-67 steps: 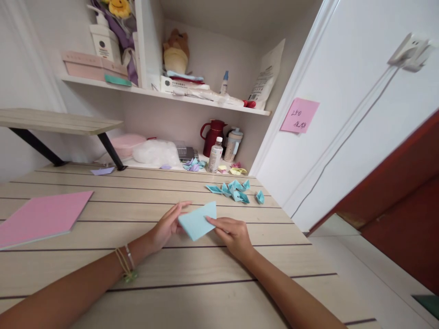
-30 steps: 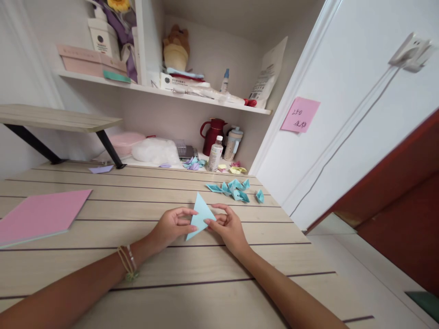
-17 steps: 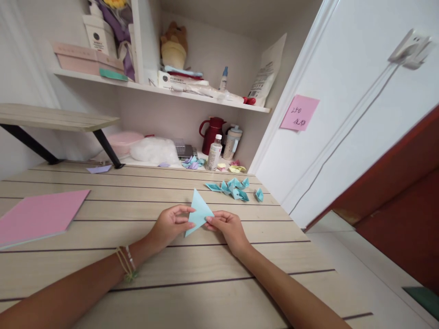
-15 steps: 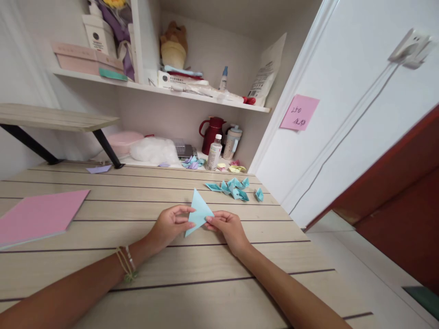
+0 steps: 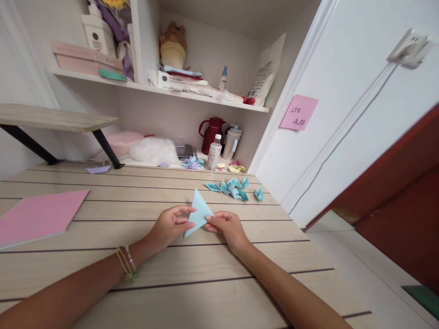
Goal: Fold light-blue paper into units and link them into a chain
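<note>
Two seconds back the blue paper (image 5: 200, 212) was a wider folded sheet pressed flat; now it is a narrow triangle, tip pointing up and away, barely shifted over the last half second. It sits low over the desk (image 5: 192, 283), the left hand (image 5: 168, 227) pinching its left edge and the right hand (image 5: 228, 227) gripping its right corner. Beyond the paper lie small folded blue pieces (image 5: 233, 188). Farther right, a pink note (image 5: 299, 113) on the wall (handwritten "250", the rest unclear).
</note>
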A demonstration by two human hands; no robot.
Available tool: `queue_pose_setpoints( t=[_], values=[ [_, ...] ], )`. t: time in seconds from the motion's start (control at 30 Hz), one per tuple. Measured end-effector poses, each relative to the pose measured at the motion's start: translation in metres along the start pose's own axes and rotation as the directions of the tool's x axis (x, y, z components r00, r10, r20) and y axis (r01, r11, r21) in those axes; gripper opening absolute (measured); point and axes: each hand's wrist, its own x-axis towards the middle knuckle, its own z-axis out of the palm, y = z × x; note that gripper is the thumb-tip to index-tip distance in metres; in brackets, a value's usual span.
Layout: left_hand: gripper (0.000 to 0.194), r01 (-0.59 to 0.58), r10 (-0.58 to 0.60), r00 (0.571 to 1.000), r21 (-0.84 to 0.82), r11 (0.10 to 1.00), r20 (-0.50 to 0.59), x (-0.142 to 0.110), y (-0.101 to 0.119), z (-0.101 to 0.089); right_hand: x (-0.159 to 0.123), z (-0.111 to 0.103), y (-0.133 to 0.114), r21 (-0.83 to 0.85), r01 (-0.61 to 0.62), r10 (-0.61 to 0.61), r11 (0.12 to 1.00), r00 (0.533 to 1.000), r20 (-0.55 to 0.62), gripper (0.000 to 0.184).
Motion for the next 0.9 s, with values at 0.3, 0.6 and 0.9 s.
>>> queue_pose_setpoints(
  t=[0.3,0.6,0.9],
  values=[
    [0.042,0.042,-0.042,0.996,0.000,0.999,0.076,-0.001,-0.001,0.000,0.004,-0.009,-0.004,-0.145,-0.057,0.075,0.988,0.989,0.127,0.027],
    [0.055,0.029,-0.029,1.000,-0.014,0.999,0.010,0.002,0.002,0.002,-0.001,-0.009,-0.007,-0.289,-0.046,0.111,0.956,0.970,0.215,0.031],
    [0.050,0.040,-0.041,0.998,0.031,0.999,0.051,-0.001,0.005,0.005,-0.009,-0.007,-0.016,-0.475,0.104,0.067,0.874,0.942,0.329,0.024]
  ],
)
